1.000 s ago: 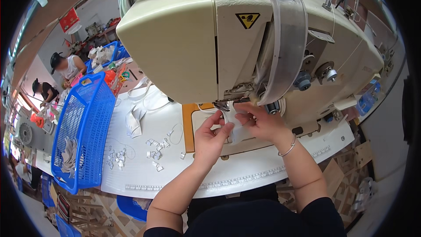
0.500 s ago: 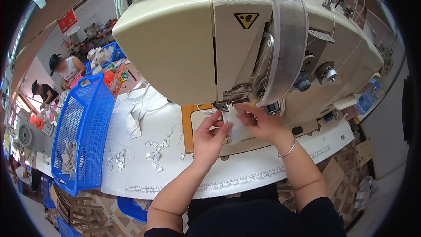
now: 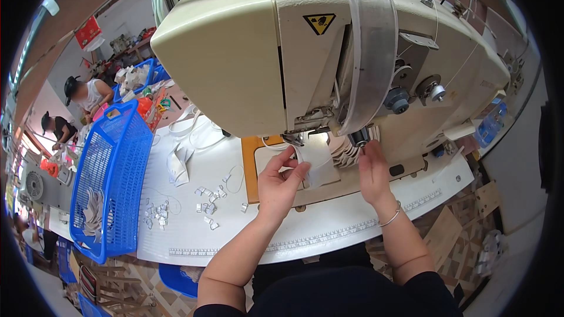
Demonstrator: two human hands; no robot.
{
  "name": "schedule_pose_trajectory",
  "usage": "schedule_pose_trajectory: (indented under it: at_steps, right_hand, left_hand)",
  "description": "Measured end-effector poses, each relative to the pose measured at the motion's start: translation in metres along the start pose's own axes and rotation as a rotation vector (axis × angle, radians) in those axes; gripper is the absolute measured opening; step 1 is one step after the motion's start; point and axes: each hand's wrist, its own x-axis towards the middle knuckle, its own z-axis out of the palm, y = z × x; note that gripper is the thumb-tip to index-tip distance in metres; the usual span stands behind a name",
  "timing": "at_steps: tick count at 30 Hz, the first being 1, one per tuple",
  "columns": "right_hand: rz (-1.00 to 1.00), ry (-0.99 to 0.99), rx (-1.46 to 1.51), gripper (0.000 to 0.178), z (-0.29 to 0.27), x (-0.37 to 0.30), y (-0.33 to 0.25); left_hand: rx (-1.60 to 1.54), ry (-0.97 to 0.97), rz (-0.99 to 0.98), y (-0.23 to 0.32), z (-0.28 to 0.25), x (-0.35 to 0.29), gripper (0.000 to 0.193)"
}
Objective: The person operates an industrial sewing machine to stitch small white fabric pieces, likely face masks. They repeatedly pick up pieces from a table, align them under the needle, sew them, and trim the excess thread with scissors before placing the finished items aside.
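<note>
Below the presser foot [image 3: 292, 140] of a large cream sewing machine [image 3: 223, 64], my left hand [image 3: 281, 179] pinches a narrow white strap [image 3: 300, 155] between thumb and fingers. The strap's upper end goes in by the foot; what lies under it is hidden. A translucent white sheet [image 3: 320, 163] rests on the machine bed just right of that hand. My right hand [image 3: 373, 171] is raised with its fingers stretched out, close to a dark cylindrical knob [image 3: 359, 137]. Nothing shows in it. Beside it, several curved off-white pieces [image 3: 345, 151] lie overlapping on the bed.
Small white folded tabs [image 3: 208, 202] are scattered on the white table [image 3: 235, 248] at left, near a white strip coil [image 3: 202, 135]. A tall blue basket [image 3: 120, 199] stands at the left edge. An orange-brown frame [image 3: 251, 170] borders the machine bed. Two people sit farther back.
My right hand has left the white sheet near the needle and moved right to beside the knob, uncovering the curved pieces. The left hand keeps its pinch. The view has shifted slightly.
</note>
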Motion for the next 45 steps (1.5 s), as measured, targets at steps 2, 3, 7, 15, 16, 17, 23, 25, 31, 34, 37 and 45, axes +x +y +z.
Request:
schedule_pose_trajectory:
  at_steps: [2, 3, 7, 15, 16, 17, 23, 25, 31, 34, 37, 45]
  right_hand:
    - [0.020, -0.023, -0.022, 0.034, 0.005, 0.000, -0.012]
    - [0.020, -0.035, 0.009, 0.034, 0.005, 0.001, -0.020]
    - [-0.072, -0.079, 0.059, 0.035, 0.012, -0.002, -0.048]
    - [-0.189, -0.103, -0.024, 0.029, 0.032, -0.015, -0.073]
    - [-0.204, -0.104, -0.022, 0.029, 0.033, -0.015, -0.075]
    - [-0.226, -0.101, -0.019, 0.029, 0.033, -0.013, -0.076]
    - [-0.274, -0.114, -0.034, 0.028, 0.033, -0.011, -0.082]
    - [-0.279, -0.116, -0.037, 0.027, 0.031, -0.011, -0.082]
    - [-0.312, -0.137, -0.039, 0.025, 0.030, -0.008, -0.083]
    - [-0.271, -0.124, 0.033, 0.024, 0.030, -0.011, -0.081]
    - [-0.125, -0.075, 0.205, 0.024, 0.028, -0.012, -0.083]
    - [-0.114, -0.327, 0.173, 0.025, -0.009, 0.001, -0.104]
  left_hand:
    - [-0.013, 0.000, -0.010, 0.001, -0.001, 0.001, 0.049]
    - [-0.103, -0.010, -0.058, 0.002, -0.002, 0.001, 0.048]
    - [-0.434, -0.116, -0.218, 0.005, -0.011, -0.014, 0.042]
    - [-0.434, -0.129, -0.215, 0.001, -0.026, -0.066, 0.036]
    - [-0.419, -0.142, -0.221, 0.000, -0.028, -0.068, 0.037]
    - [-0.401, -0.145, -0.212, 0.000, -0.029, -0.069, 0.038]
    - [-0.372, -0.160, -0.185, 0.002, -0.030, -0.074, 0.038]
    - [-0.376, -0.189, -0.183, -0.001, -0.032, -0.074, 0.038]
    - [-0.437, -0.161, -0.248, 0.003, -0.030, -0.077, 0.032]
    - [-0.460, -0.096, -0.280, 0.011, -0.024, -0.077, 0.029]
    - [-0.400, -0.014, -0.142, 0.004, -0.025, -0.078, 0.022]
    - [1.135, 0.054, 1.204, 0.003, -0.053, -0.059, 0.034]
